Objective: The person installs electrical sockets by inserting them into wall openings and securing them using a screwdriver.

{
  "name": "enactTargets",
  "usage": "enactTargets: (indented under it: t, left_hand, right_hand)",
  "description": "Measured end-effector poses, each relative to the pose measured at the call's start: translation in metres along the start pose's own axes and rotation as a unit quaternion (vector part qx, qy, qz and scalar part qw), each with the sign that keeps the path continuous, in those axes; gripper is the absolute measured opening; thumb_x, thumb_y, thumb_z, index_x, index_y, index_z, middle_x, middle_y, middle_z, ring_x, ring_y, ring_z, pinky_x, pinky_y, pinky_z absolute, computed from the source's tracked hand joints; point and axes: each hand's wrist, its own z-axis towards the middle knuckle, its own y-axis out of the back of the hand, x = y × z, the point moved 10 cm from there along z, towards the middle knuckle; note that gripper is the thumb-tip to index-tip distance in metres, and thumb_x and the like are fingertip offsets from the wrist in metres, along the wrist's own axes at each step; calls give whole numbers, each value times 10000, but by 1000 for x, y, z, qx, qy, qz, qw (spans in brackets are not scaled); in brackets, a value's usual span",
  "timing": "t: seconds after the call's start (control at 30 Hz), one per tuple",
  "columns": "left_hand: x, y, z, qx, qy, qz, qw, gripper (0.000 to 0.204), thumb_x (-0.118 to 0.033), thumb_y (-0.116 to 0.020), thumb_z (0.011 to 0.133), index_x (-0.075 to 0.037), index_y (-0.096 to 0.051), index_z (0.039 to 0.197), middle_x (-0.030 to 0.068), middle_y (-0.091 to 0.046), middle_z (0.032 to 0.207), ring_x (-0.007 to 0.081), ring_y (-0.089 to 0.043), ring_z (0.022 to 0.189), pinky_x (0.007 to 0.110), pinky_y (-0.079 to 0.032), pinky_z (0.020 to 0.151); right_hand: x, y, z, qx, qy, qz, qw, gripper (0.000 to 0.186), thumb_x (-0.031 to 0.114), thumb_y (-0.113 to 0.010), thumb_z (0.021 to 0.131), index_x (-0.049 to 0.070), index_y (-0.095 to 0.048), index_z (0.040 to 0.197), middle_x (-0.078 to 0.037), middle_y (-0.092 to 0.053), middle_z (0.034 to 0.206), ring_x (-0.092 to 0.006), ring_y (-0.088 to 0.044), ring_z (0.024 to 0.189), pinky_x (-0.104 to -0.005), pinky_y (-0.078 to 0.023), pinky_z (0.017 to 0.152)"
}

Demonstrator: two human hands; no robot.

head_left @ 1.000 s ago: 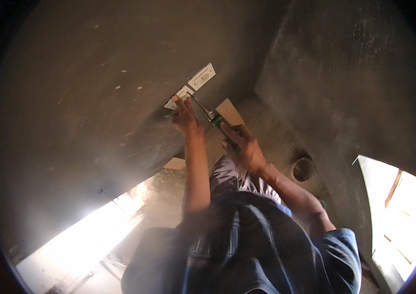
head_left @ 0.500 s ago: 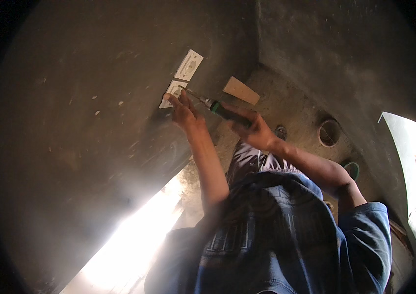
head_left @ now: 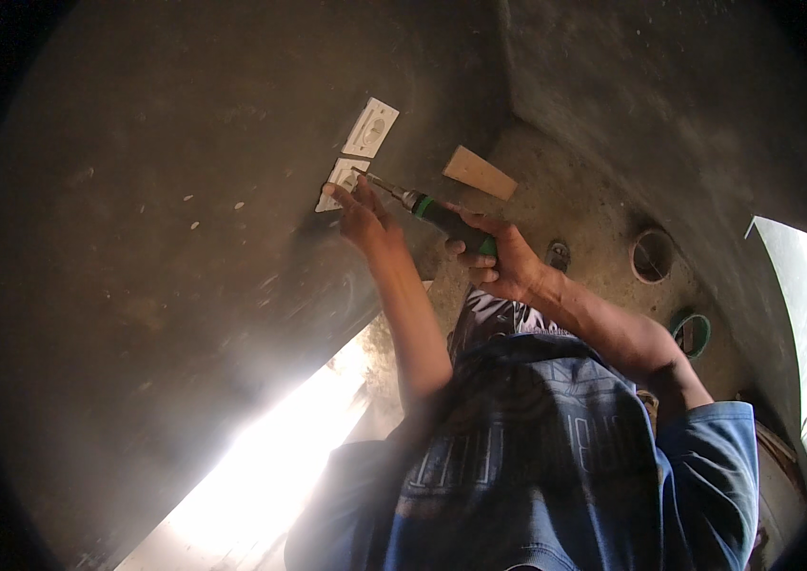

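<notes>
Two white wall plates sit one above the other on the dark wall. The upper plate (head_left: 371, 127) carries a round socket; the lower socket plate (head_left: 331, 196) is partly covered by my left hand (head_left: 368, 217). That hand's fingers are stretched and apart, with their tips against the lower plate and beside the screwdriver shaft. My right hand (head_left: 508, 262) is closed round the black and green handle of a screwdriver (head_left: 443, 217). The screwdriver's metal shaft slants to the lower plate, its tip at the upper part of the plate. The screw itself is too small to make out.
A flat tan block (head_left: 480, 172) is by the wall's foot, right of the plates. Farther right stand a round bucket-like container (head_left: 651, 256) and a green-rimmed container (head_left: 692, 335). Bright light falls through an opening (head_left: 261, 457) at lower left.
My right hand's fingers have shifted on the screwdriver handle, now loosened near its rear end. The left hand remains at the lower plate. The whole view has shifted slightly.
</notes>
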Motion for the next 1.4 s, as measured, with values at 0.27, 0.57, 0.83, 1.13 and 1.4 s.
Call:
enactTargets:
  t: [0.27,0.57,0.83,1.13,1.4]
  left_hand:
    - [0,-1,-1,20,-12,-1,1000,860,-472,-597,919,236,-315,1315,268,-491,1314,268,-546,1210,324,-456,1067]
    - [4,9,8,45,-20,21,999,942,-524,-583,897,240,-255,1340,281,-424,1375,272,-493,1279,345,-364,1150]
    - [4,3,1,28,-1,13,1000,967,-523,-611,880,227,-235,1360,269,-440,1355,281,-484,1290,338,-383,1128]
    - [1,5,5,-7,-18,-10,1000,645,-438,-640,911,125,-514,1200,210,-600,1192,218,-607,1102,274,-509,915]
    - [3,7,4,-2,-27,-25,999,628,-406,-593,955,170,-501,1188,204,-594,1185,220,-603,1106,278,-522,942]
  right_hand:
    - [47,-24,-5,43,206,-409,888,489,251,-596,935,219,-475,1408,-78,-558,880,-140,-498,573,-247,-397,456]
    - [20,-17,0,56,63,-237,968,500,212,-612,909,174,-480,1390,-97,-583,876,-210,-546,646,-300,-432,527]
    - [-21,-10,-8,-39,-150,206,966,400,288,-539,960,178,-460,1336,-54,-545,802,-73,-395,504,-187,-242,357]
    - [-3,19,-9,-140,54,-147,978,317,111,-606,896,63,-506,1194,-111,-572,1010,-157,-561,770,-275,-439,530]
    - [53,-49,-30,-41,290,-738,608,468,157,-645,928,34,-489,1352,-133,-626,1060,-276,-629,986,-414,-544,765]
